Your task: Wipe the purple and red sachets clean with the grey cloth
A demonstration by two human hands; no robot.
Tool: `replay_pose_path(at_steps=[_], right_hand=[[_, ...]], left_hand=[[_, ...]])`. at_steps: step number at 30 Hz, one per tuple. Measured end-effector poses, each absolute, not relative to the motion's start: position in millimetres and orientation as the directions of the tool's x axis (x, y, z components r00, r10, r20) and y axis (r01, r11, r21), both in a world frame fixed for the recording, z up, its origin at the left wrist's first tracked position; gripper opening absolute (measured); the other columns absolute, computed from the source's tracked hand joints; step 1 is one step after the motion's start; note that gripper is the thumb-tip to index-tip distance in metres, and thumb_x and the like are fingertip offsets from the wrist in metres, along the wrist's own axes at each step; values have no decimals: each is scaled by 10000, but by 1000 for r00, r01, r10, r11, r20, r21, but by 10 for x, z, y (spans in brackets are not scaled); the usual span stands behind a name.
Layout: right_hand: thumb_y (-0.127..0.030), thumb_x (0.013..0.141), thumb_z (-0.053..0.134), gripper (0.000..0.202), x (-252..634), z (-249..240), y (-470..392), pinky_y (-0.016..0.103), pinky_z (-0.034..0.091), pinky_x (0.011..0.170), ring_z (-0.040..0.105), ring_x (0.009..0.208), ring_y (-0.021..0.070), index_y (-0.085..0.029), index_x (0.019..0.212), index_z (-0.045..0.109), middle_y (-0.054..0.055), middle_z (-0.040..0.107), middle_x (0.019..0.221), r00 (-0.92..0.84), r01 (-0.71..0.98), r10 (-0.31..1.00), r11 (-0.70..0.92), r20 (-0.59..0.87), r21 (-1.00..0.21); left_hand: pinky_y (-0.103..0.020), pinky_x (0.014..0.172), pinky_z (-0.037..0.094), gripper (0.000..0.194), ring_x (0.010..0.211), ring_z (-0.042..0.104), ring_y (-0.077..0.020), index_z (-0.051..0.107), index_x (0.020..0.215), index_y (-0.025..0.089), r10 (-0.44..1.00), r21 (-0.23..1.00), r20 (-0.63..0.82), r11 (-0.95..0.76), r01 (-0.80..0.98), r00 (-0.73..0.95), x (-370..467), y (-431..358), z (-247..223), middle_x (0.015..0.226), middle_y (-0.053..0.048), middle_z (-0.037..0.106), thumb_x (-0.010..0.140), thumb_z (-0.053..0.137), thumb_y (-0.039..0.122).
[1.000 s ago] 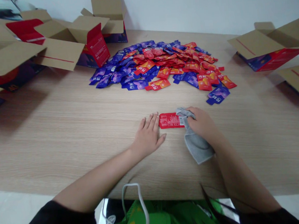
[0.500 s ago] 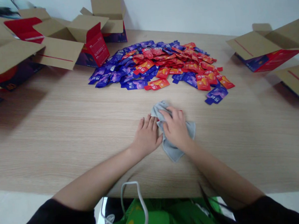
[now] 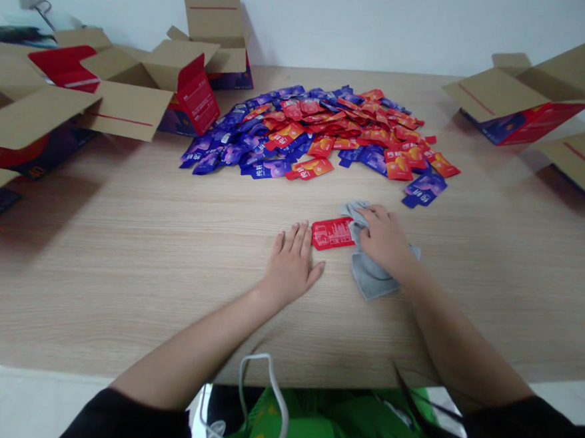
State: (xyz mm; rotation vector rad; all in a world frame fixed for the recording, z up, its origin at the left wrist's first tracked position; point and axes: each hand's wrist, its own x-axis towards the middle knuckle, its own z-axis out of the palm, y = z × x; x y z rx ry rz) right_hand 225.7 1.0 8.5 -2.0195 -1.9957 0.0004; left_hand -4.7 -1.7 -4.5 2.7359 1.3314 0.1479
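Note:
A red sachet [image 3: 331,233] lies flat on the wooden table, its printed text side up. My left hand [image 3: 291,262] rests flat with fingers stretched out, the fingertips at the sachet's left end. My right hand [image 3: 385,239] is closed on a bunched grey cloth [image 3: 374,277], pressed to the table at the sachet's right end. Part of the cloth covers that end, and a loose corner hangs toward me. Beyond both hands spreads a heap of purple and red-orange sachets [image 3: 311,127].
Open cardboard boxes stand around the heap: a red-sided box [image 3: 196,99] and a larger box [image 3: 30,124] at left, a small box [image 3: 228,60] at the back, and a box [image 3: 520,113] at right. Another box flap [image 3: 582,162] juts in at the right edge.
My right hand has slid right with the cloth, uncovering the red sachet beneath it. My left hand stays almost in place. The view has shifted slightly.

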Motion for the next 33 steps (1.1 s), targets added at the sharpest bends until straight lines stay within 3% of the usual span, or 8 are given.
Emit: replay_pose_path(at_steps=[4,9,12,15,18,23,29,33], right_hand=[[-124,798,447,426,2528,160,82,411,455,955,587,1032,254,-160,1157,674,120,638,1114,-7,922,985,75,175,-381],[-177,842,422,439,2296,222,108,432,427,1000,550,1133,250,-177,1241,608,125,607,1166,177,838,873,108,454,-535],[-228,912,380,473,1910,176,39,461,365,1043,453,1261,255,-206,1361,525,130,520,1352,81,876,866,175,493,-450],[-400,956,408,483,1602,118,-38,510,306,1046,406,1284,299,-231,1398,507,130,458,1460,-137,936,933,232,332,-266],[-501,935,457,535,1526,96,-60,518,291,1024,409,1258,318,-242,1400,509,122,471,1462,-187,961,959,224,214,-164],[-328,941,445,465,1672,104,-31,479,333,952,433,1215,315,-225,1390,512,127,497,1432,-79,990,974,102,213,-99],[-183,878,445,448,1947,82,-23,443,396,840,495,1054,322,-157,1309,563,180,558,1279,154,987,964,-140,216,-78],[-145,856,435,442,2256,81,12,426,418,861,522,1024,299,-141,1271,588,181,561,1214,195,976,957,-167,216,-142]], left_hand=[[-510,1183,216,738,1492,210,-320,259,1530,39,786,122,37,-617,778,617,-47,-16,-49,1616,-182,212,972,377,507],[-518,1182,219,739,1492,210,-321,269,1524,30,791,119,30,-610,783,611,-27,-20,-41,1613,-189,213,970,384,505],[-516,1182,224,734,1489,219,-322,286,1518,33,793,113,20,-607,787,609,-20,-23,-15,1607,-195,235,967,393,506],[-520,1184,218,669,1477,243,-346,430,1437,19,789,93,-21,-610,787,615,-22,-23,9,1559,-226,340,957,426,484],[-524,1186,213,640,1476,245,-350,486,1393,14,782,80,-32,-619,782,622,-26,-22,6,1544,-235,363,960,421,481],[-519,1184,222,748,1492,211,-320,271,1524,28,796,93,4,-603,792,606,-23,-15,-29,1608,-189,236,966,395,511],[-518,1182,216,754,1496,193,-321,244,1535,37,789,103,-5,-610,786,614,-27,-5,-36,1619,-179,198,969,388,514],[-513,1184,217,744,1495,197,-318,254,1533,39,791,113,7,-609,785,612,-28,-8,-43,1617,-178,204,971,391,508]])
